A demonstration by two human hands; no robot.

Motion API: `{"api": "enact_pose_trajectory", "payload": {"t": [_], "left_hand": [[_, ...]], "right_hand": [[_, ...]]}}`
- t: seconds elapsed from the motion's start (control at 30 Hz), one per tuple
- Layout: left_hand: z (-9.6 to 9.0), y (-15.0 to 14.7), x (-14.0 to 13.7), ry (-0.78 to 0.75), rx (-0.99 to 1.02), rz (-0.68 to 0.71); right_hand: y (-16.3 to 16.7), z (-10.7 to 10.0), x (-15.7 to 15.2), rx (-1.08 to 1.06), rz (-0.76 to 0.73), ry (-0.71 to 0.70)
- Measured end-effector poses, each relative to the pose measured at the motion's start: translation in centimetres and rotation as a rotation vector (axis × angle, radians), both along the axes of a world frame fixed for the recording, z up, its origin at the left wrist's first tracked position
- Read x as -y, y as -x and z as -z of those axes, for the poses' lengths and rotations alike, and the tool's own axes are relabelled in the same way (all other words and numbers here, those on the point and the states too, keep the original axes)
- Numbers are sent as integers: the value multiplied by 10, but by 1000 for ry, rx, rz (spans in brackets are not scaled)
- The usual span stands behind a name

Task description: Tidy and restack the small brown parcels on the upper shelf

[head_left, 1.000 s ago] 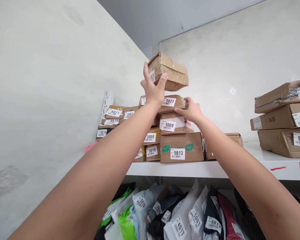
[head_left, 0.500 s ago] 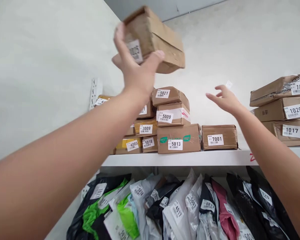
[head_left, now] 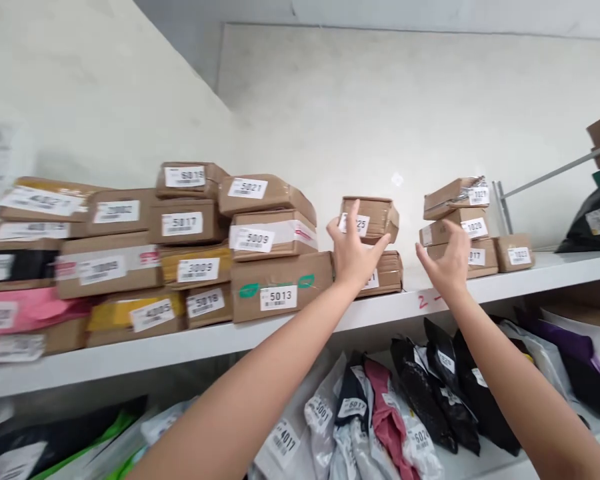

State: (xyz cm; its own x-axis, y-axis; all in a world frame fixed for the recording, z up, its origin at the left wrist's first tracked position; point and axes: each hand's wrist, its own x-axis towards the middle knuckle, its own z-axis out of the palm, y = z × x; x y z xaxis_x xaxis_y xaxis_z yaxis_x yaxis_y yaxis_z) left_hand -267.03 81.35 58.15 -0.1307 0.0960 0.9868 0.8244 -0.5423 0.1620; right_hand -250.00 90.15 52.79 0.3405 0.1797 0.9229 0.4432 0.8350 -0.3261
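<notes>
Head view shows your left hand (head_left: 353, 257) with fingers (head_left: 341, 230) gripping the small box (head_left: 375, 217) atop another parcel (head_left: 387, 272) on the shelf (head_left: 280, 337), while your right hand (head_left: 447, 265) hovers just beside, fingers spread and empty.

This is a parcel storeroom — the sorting or pick-up room of a courier depot or small warehouse. A long white shelf (head_left: 300, 330) runs along a bare pale wall (head_left: 360, 107), stacked from far left to right with taped cardboard boxes (head_left: 275, 290), each bearing a white barcode label (head_left: 279, 297) with a printed four-digit number such as 5013, 5009 or 3009. Under it, plastic mailing bags (head_left: 380, 427) in grey, black, pink and green stand packed together with the same numbered labels — and a red mark (head_left: 423, 301) is drawn on the shelf's front edge.
</notes>
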Motion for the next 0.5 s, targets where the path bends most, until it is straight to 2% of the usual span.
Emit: {"api": "enact_pose_trajectory", "payload": {"t": [0.03,0.1,0.17,0.23,0.37,0.5], "left_hand": [[5,2,4,-22,-2,14],[14,7,15,-63,10,60],[25,12,31,-77,49,127],[38,17,48,-67,95,200],[62,28,80,-66,152,308],[81,44,109,-201,183,385]], "right_hand": [[-15,0,-3,-87,126,22],[-45,-1,-11,-213,290,161],[-69,1,-20,-185,346,281],[-81,6,-28,-58,373,321],[-75,15,-29,50,443,378],[-56,11,-22,45,465,468]]}}
